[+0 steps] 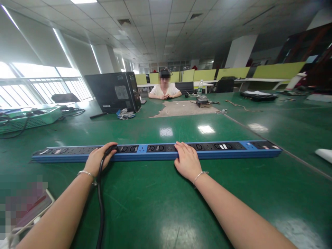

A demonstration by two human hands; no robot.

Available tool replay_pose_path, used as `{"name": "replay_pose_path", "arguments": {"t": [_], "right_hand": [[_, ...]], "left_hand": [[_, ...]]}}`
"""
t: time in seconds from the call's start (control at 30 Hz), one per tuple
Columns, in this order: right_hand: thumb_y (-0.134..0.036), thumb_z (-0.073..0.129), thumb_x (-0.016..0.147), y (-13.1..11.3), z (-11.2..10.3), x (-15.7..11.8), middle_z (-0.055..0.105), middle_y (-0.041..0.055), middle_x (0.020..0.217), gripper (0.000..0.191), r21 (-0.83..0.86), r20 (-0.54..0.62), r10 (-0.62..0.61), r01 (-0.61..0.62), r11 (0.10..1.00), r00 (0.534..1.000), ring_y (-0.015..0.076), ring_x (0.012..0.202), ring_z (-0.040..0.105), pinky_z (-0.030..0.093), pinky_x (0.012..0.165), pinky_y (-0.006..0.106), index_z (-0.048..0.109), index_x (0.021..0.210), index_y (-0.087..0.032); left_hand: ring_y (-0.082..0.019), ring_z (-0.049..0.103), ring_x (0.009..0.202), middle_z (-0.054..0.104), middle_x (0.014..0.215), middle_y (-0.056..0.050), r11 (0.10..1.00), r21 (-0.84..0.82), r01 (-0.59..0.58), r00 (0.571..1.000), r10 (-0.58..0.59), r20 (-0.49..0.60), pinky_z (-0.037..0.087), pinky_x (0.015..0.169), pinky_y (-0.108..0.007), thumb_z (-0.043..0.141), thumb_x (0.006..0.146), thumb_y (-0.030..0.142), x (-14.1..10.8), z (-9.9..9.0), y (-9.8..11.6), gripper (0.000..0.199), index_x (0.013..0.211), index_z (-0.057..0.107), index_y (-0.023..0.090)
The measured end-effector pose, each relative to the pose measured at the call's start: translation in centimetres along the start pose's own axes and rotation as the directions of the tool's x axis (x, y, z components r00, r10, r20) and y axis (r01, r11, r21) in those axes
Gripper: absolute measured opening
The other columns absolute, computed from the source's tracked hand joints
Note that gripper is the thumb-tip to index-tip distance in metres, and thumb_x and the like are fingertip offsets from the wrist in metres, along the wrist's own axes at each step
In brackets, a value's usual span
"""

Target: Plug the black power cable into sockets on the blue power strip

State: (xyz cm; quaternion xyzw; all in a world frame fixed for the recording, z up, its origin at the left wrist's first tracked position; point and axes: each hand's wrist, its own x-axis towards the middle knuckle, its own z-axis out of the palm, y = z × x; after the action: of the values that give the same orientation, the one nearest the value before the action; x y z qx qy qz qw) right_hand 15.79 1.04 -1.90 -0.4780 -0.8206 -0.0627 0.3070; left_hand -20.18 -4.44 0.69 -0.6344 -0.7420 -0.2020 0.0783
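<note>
A long blue power strip (145,156) with black socket panels lies crosswise on the green table (140,193). Black and blue outlets run along its top. My left hand (96,160) is closed around the black plug (111,149) of a power cord, holding it against the strip left of the middle. Whether the plug sits inside a socket is hidden by my fingers. From it the black cord (100,207) hangs down toward the near edge of the view. My right hand (188,160) grips the strip right of the middle, fingers over the top and thumb at the front side.
A black computer case (111,91) stands at the back left, with gloves (126,114) beside it. Far left is a green basket (49,116) with cables. A person (166,88) sits across the table. A phone (38,209) lies near left.
</note>
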Motion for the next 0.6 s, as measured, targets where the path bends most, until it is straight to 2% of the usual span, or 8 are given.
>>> {"name": "replay_pose_path", "arguments": {"t": [0.13, 0.33, 0.6], "right_hand": [[-0.015, 0.045, 0.073, -0.02, -0.03, -0.03, 0.05, 0.006, 0.131, 0.048, -0.006, 0.007, -0.013, 0.013, 1.0, 1.0, 0.0217, 0.122, 0.039, 0.024, 0.103, 0.036, 0.052, 0.121, -0.012], [-0.014, 0.044, 0.073, 0.07, 0.01, 0.02, 0.051, 0.0065, 0.131, 0.048, -0.003, 0.003, -0.014, 0.014, 1.0, 1.0, 0.0215, 0.122, 0.039, 0.025, 0.102, 0.037, 0.052, 0.121, -0.013], [-0.014, 0.045, 0.074, 0.03, -0.11, 0.01, 0.05, 0.0073, 0.131, 0.049, 0.0, 0.019, -0.005, 0.005, 1.0, 1.0, 0.0204, 0.123, 0.038, 0.025, 0.103, 0.037, 0.051, 0.122, -0.014]], "left_hand": [[-0.026, 0.062, 0.095, 0.067, 0.105, -0.008, 1.0, 0.006, 0.025, 1.0, -0.024, -0.004, 0.043, 0.087, -0.038, 0.037, 0.082, 0.047, -0.18, -0.08, 0.56, 0.046, 0.118, 0.052, 0.025], [-0.025, 0.06, 0.099, 0.065, 0.11, -0.006, 0.998, -0.007, -0.061, 0.998, 0.061, -0.025, 0.041, 0.089, -0.037, 0.037, 0.082, 0.049, -0.74, -0.23, 0.73, 0.046, 0.118, 0.052, 0.024], [-0.023, 0.064, 0.088, 0.069, 0.1, -0.005, 0.996, 0.086, 0.02, 1.0, -0.019, -0.012, 0.043, 0.087, -0.038, 0.034, 0.085, 0.05, -0.56, -0.18, 0.7, 0.045, 0.121, 0.05, 0.028]]}}
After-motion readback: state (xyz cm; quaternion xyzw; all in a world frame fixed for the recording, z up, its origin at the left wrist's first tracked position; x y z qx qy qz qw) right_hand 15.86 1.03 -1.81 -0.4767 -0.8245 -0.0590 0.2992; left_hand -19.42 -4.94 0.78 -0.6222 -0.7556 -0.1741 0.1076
